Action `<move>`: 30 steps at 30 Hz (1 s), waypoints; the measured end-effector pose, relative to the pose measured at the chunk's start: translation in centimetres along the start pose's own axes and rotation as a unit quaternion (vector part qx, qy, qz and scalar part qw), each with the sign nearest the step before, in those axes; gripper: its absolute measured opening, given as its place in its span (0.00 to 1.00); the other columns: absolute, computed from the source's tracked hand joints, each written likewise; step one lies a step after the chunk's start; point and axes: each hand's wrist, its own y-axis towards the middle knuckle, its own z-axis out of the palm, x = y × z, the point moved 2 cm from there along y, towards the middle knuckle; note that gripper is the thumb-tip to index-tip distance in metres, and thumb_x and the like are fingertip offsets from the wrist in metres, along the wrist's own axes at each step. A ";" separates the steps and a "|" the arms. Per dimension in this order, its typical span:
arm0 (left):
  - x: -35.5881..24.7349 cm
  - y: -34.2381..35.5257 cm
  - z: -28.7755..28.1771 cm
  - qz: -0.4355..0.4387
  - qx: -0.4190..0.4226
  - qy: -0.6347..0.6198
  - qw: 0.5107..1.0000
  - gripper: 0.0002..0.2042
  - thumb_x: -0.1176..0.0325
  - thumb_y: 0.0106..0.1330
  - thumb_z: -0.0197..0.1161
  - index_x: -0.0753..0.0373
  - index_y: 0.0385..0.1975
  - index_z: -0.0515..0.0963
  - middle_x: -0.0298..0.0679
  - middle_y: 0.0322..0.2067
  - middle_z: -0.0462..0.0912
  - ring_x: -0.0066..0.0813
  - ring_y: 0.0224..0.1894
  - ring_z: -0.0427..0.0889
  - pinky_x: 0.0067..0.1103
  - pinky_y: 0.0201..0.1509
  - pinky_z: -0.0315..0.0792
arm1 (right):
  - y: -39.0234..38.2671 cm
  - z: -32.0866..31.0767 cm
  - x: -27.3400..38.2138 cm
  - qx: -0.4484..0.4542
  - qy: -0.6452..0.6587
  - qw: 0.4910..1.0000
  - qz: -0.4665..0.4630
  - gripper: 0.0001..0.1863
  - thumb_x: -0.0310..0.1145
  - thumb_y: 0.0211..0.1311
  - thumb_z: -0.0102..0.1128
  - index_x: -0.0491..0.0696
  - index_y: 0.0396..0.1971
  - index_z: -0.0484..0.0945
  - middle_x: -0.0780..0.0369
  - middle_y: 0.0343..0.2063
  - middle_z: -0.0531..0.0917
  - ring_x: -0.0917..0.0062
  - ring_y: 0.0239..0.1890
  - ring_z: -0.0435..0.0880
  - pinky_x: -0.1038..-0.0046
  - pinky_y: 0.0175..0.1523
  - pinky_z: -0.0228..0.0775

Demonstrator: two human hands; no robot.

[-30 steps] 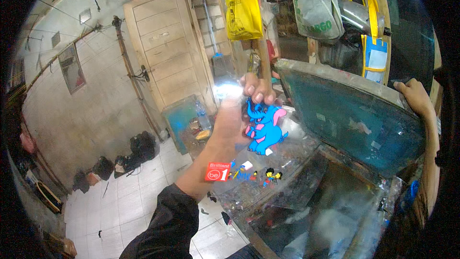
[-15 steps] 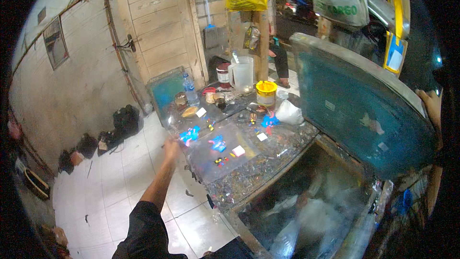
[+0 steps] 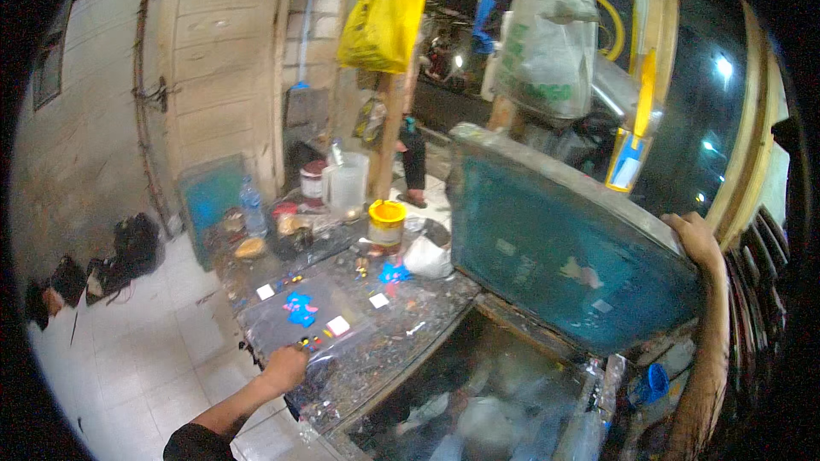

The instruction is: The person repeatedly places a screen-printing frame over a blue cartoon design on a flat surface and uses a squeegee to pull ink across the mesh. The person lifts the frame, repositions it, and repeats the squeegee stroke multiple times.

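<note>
My left hand (image 3: 284, 367) grips the near edge of a clear plastic sheet (image 3: 301, 318) printed with a blue figure and small red and white patches; the sheet lies flat on the paint-stained table (image 3: 401, 324). My right hand (image 3: 694, 237) holds the upper corner of a raised teal screen-printing frame (image 3: 564, 260), tilted up over a glass-topped bed (image 3: 478, 393).
At the table's back stand a yellow paint tub (image 3: 386, 222), a white jug (image 3: 346, 183), a clear bottle (image 3: 250, 205) and a crumpled white rag (image 3: 427, 258). Yellow (image 3: 384, 21) and clear bags (image 3: 547, 43) hang overhead. A white tiled floor (image 3: 145, 350) lies to the left. A person (image 3: 413, 154) stands behind.
My left hand has lowered the printed sheet from in front of the camera and laid it flat on the table, and now rests at its near edge. The right hand still holds the frame up.
</note>
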 end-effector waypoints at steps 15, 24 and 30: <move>-22.6 -1.1 2.3 0.328 0.240 -0.148 0.902 0.25 0.45 0.69 0.62 0.51 0.61 0.75 0.50 0.76 0.52 0.58 0.77 0.44 0.60 0.73 0.44 | -2.7 -1.3 2.7 0.038 0.101 0.987 0.116 0.36 0.58 0.61 0.56 0.42 0.56 0.84 0.45 0.58 0.82 0.52 0.63 0.81 0.55 0.68 0.72; -50.0 -12.0 -0.2 0.535 0.115 -0.081 0.833 0.27 0.56 0.74 0.53 0.48 0.73 0.67 0.42 0.73 0.66 0.42 0.78 0.55 0.52 0.81 0.42 | -3.9 -0.5 2.9 -0.013 0.057 0.996 0.072 0.34 0.58 0.63 0.53 0.45 0.55 0.84 0.48 0.58 0.83 0.53 0.62 0.81 0.57 0.68 0.72; -50.4 -14.9 -1.5 0.555 0.082 -0.254 0.788 0.30 0.41 0.69 0.58 0.52 0.65 0.75 0.45 0.69 0.71 0.45 0.78 0.56 0.60 0.77 0.44 | -4.4 -1.4 2.4 -0.029 0.016 0.999 0.005 0.29 0.52 0.77 0.46 0.41 0.53 0.84 0.40 0.51 0.84 0.47 0.57 0.83 0.55 0.64 0.72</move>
